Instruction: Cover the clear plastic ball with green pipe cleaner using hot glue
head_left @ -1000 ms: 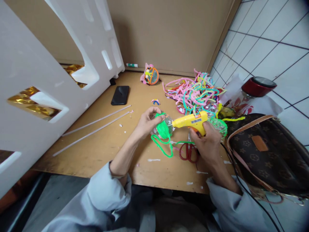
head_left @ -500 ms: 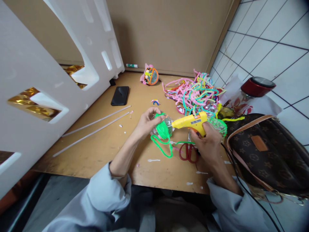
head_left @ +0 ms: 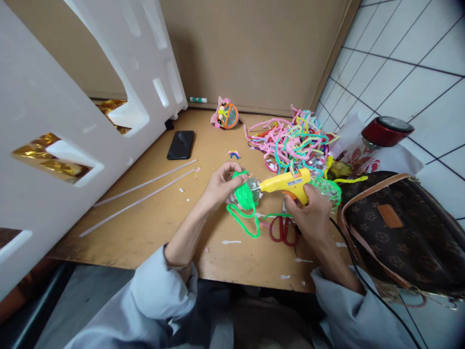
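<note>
My left hand is closed on a clear round piece partly covered with green pipe cleaner. A loose green loop trails from it onto the table. In my right hand is a yellow hot glue gun, its nozzle pointing left at the clear side of the piece; whether the tip touches cannot be made out. Red-handled scissors lie below the gun, their blades partly under a green strand. A second green-wrapped clear piece sits behind my right hand.
Tangled pipe cleaners are heaped at the back right, beside a red-lidded jar and a brown handbag. A phone, glue sticks and a decorated animal-faced ball lie left and behind. White plastic stands at left.
Almost nothing differs. The glue gun has shifted very slightly to the right, while my left hand and the green-covered piece stay in place.
</note>
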Motion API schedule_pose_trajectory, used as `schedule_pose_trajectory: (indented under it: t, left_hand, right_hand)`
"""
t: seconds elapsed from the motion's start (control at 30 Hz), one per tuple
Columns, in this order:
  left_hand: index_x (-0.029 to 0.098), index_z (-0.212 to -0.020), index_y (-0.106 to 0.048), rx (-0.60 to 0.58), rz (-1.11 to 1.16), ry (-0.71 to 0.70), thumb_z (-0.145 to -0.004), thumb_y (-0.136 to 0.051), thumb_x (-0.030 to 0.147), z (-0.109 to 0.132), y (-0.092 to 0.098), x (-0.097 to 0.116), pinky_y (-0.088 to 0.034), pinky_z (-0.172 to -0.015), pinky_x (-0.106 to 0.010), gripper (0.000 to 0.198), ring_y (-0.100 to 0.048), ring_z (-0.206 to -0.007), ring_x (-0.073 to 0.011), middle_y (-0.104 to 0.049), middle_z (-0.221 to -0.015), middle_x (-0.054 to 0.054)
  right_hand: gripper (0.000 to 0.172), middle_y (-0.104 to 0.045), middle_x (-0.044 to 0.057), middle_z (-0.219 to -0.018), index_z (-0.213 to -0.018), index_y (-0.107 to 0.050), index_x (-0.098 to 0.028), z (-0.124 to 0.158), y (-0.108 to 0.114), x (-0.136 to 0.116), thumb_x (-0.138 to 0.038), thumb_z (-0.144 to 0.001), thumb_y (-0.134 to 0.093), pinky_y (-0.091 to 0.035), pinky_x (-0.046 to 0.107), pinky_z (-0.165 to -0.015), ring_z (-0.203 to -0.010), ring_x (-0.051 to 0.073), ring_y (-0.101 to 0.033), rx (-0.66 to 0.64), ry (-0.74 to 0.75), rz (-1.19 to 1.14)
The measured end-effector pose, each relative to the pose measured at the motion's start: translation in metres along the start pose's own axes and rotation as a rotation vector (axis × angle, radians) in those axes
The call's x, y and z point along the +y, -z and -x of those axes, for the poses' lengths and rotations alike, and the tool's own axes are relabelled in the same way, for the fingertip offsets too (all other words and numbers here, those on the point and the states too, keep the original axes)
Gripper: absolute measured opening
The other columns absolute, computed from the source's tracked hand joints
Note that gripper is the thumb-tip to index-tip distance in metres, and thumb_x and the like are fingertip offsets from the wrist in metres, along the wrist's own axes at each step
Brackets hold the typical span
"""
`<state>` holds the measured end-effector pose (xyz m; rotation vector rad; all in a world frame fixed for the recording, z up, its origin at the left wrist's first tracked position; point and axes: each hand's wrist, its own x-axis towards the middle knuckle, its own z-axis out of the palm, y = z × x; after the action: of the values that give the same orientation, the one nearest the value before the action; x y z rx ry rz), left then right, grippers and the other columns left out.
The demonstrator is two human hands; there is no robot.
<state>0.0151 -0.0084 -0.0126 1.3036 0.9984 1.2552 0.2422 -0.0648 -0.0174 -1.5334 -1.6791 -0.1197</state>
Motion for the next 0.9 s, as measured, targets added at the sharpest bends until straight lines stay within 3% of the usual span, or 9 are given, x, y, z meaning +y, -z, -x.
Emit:
schedule_pose_trajectory:
  t: [0.17, 0.3, 0.43, 0.53, 0.77, 0.9]
  left_hand:
    - [0.018, -0.080, -0.055, 0.007, -0.024, -0.019, -0.067, -0.074, 0.028, 0.000, 0.001, -0.001, -0.045, -0.070, -0.023, 0.025, -0.056, -0.075, -0.0110, -0.062, -0.083, 0.001]
    - [0.019, -0.081, -0.054, -0.002, -0.041, -0.015, -0.067, -0.073, 0.031, 0.000, 0.000, 0.001, -0.043, -0.070, -0.023, 0.026, -0.054, -0.074, -0.0111, -0.060, -0.082, 0.001]
    - [0.019, -0.081, -0.053, -0.005, -0.035, -0.006, -0.065, -0.075, 0.032, 0.001, 0.000, 0.002, -0.043, -0.071, -0.024, 0.029, -0.054, -0.075, -0.0119, -0.059, -0.080, 0.001]
    - [0.018, -0.080, -0.054, 0.002, -0.029, -0.016, -0.065, -0.075, 0.031, 0.001, 0.000, 0.002, -0.044, -0.073, -0.024, 0.029, -0.055, -0.076, -0.0121, -0.060, -0.081, 0.001]
    - [0.018, -0.079, -0.056, 0.007, 0.006, 0.004, -0.064, -0.078, 0.029, 0.001, -0.001, 0.003, -0.044, -0.069, -0.023, 0.028, -0.056, -0.074, -0.0113, -0.062, -0.081, 0.001]
    - [0.018, -0.079, -0.056, 0.012, -0.002, 0.002, -0.063, -0.078, 0.029, 0.001, -0.001, 0.004, -0.044, -0.069, -0.023, 0.030, -0.056, -0.073, -0.0112, -0.062, -0.080, 0.002]
  right_hand:
    - [0.035, -0.042, -0.005, -0.058, -0.063, -0.037, -0.026, -0.005, -0.002, 0.006, -0.050, -0.074, -0.059, -0.034, 0.030, -0.059, -0.056, 0.014, -0.036, -0.041, -0.262, -0.026]
    - [0.033, -0.051, -0.002, -0.063, -0.072, -0.048, -0.023, -0.003, -0.010, 0.022, -0.055, -0.080, -0.051, -0.036, 0.031, -0.060, -0.061, 0.017, -0.044, -0.132, -0.343, -0.095]
    - [0.028, -0.055, -0.001, -0.067, -0.082, -0.053, -0.020, 0.006, -0.026, 0.041, -0.048, -0.082, -0.046, -0.039, 0.029, -0.056, -0.061, 0.017, -0.050, -0.256, -0.366, -0.328]
    - [0.027, -0.056, -0.002, -0.066, -0.089, -0.055, -0.019, 0.011, -0.037, 0.050, -0.044, -0.083, -0.047, -0.042, 0.028, -0.055, -0.059, 0.016, -0.052, -0.261, -0.355, -0.359]
    - [0.027, -0.061, 0.003, -0.080, -0.094, -0.054, -0.019, 0.012, -0.043, 0.055, -0.039, -0.077, -0.055, -0.047, 0.033, -0.066, -0.072, 0.020, -0.057, -0.166, -0.323, -0.313]
    - [0.026, -0.062, 0.007, -0.086, -0.095, -0.055, -0.018, 0.013, -0.039, 0.052, -0.037, -0.077, -0.053, -0.047, 0.037, -0.072, -0.078, 0.022, -0.057, -0.144, -0.291, -0.169]
